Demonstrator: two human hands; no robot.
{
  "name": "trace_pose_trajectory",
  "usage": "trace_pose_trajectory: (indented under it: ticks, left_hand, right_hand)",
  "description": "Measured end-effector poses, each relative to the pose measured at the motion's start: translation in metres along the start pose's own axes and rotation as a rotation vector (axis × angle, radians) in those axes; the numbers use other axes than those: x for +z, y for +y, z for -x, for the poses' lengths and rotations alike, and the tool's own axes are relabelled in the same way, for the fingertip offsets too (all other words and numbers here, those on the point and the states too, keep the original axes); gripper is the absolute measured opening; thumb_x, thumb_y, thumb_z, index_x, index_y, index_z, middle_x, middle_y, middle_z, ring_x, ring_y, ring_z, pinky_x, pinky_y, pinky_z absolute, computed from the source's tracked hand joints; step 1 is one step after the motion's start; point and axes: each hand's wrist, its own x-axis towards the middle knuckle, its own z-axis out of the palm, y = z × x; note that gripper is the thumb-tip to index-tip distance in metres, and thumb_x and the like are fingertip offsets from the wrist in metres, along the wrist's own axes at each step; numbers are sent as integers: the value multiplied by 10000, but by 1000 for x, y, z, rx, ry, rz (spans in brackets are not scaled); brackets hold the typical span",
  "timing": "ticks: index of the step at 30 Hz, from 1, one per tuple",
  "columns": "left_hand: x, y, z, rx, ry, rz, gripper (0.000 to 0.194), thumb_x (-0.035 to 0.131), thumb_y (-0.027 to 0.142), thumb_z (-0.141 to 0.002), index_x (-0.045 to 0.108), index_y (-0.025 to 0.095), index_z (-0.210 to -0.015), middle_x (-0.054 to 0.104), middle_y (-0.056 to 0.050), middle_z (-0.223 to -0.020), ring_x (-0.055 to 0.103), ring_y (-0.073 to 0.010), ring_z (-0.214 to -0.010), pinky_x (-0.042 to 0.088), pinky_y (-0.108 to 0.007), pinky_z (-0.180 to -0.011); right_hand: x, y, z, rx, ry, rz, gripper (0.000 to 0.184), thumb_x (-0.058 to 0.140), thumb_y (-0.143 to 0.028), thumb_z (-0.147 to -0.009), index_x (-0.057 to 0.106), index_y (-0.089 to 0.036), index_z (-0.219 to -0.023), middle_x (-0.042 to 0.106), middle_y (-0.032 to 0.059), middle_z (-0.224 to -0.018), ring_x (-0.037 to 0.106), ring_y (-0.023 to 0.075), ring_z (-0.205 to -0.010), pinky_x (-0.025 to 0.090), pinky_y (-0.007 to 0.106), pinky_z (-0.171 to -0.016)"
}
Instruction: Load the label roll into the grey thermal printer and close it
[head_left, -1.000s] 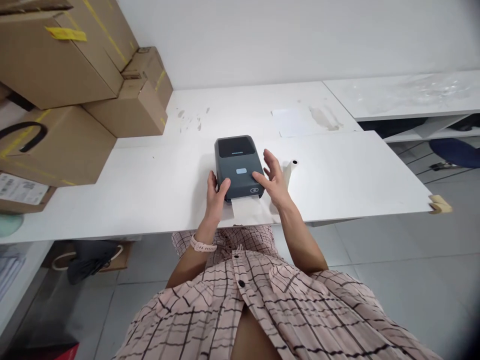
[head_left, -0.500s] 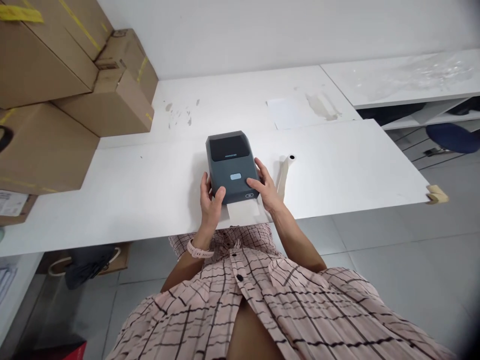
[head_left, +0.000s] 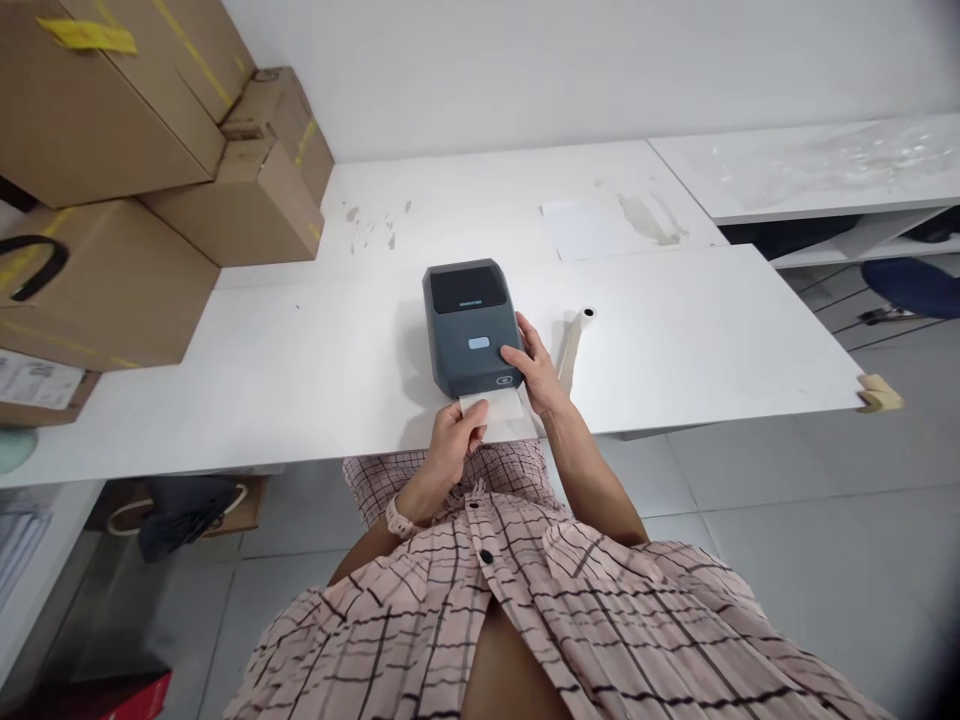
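A dark grey-blue label printer [head_left: 474,325] stands on the white table near its front edge, its black window toward the wall. From its front hangs a white strip of label paper [head_left: 504,408]. My left hand [head_left: 452,438] pinches the left side of this paper between thumb and fingers. Against the printer's right front side rests my right hand [head_left: 538,370], thumb on top and fingers along the side, gripping it. Just right of that hand lies a small white paper roll [head_left: 577,335] with a dark core, partly unrolled toward the front edge.
Cardboard boxes [head_left: 180,290] with yellow tape are stacked on the left of the table [head_left: 705,340]. A white sheet [head_left: 574,230] lies toward the back. A beige corner guard [head_left: 879,393] covers the table's right corner. Beyond it stands a blue stool [head_left: 911,285].
My left hand has left the printer's left side and moved down to the front, taking hold of the label paper. My right hand stays on the printer. The view has shifted slightly.
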Motion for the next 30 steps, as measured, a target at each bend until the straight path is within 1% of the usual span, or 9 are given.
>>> trace_pose_trajectory:
  ticks: [3,7,10,14,17,19,23,27,30]
  left_hand:
    - [-3,-4,-2,26,29,-48,536,771,643,-712,500,195,-596,450,64,-482,355,-49,-414,265,-218,-422]
    - [-17,-18,-5,11,15,-143,554,777,682,-690,536,190,-613,528,40,-501,417,-66,-419,319,-224,-436]
    - [-28,-23,-7,24,-33,-174,536,746,693,-725,580,186,-677,589,20,-544,471,-86,-445,361,-234,-458]
    - [-42,-25,-7,135,74,-178,450,625,615,-876,575,203,-704,542,35,-527,479,-102,-474,383,-237,-486]
    - [-47,-19,-11,336,420,-156,323,590,521,-929,651,208,-879,652,-4,-741,574,-119,-608,455,-242,-559]
    - [-45,-11,-16,468,550,-172,330,582,505,-948,673,220,-1085,730,-69,-1046,689,-169,-891,551,-278,-739]
    - [-33,4,-22,534,404,-213,556,531,547,-991,532,266,-1472,507,-102,-1601,479,-253,-1480,457,-376,-1169]
    - [-26,5,-22,462,265,-213,679,464,602,-1007,378,301,-1610,335,-45,-1721,321,-254,-1588,363,-381,-1268]
    - [-26,1,-23,476,272,-217,701,404,636,-1014,359,294,-1625,309,-29,-1732,267,-254,-1610,293,-407,-1308]
  right_hand:
    - [-1,-1,3,-67,12,146,929,739,-604,-807,341,-300,-1590,425,95,-1659,434,307,-1515,400,520,-1242]
    - [1,-15,15,-450,124,637,683,615,-503,-961,364,-323,-1571,546,78,-1567,389,291,-1537,317,590,-1267]
    - [7,-27,22,-727,23,980,565,544,-369,-1019,380,-327,-1558,764,42,-1245,492,284,-1457,237,608,-1281]
    - [17,-33,24,-879,-62,1165,596,537,-292,-1027,317,-294,-1581,792,26,-1156,619,276,-1302,249,565,-1258]
    - [24,-33,24,-882,-41,1191,478,509,-250,-1034,406,-263,-1501,784,43,-1130,685,260,-1154,293,550,-1226]
    - [24,-32,26,-847,-50,1162,384,517,-254,-1030,484,-265,-1413,778,45,-1123,695,258,-1124,300,561,-1224]
    - [12,-23,36,-683,-3,851,430,574,-364,-1016,474,-295,-1429,706,76,-1323,607,270,-1326,357,564,-1232]
    - [-3,-5,45,-461,184,554,566,504,-497,-1043,360,-327,-1563,477,109,-1612,432,276,-1520,375,579,-1243]
    - [-5,6,47,-357,134,437,609,484,-558,-1042,323,-363,-1596,476,91,-1627,408,285,-1542,329,606,-1267]
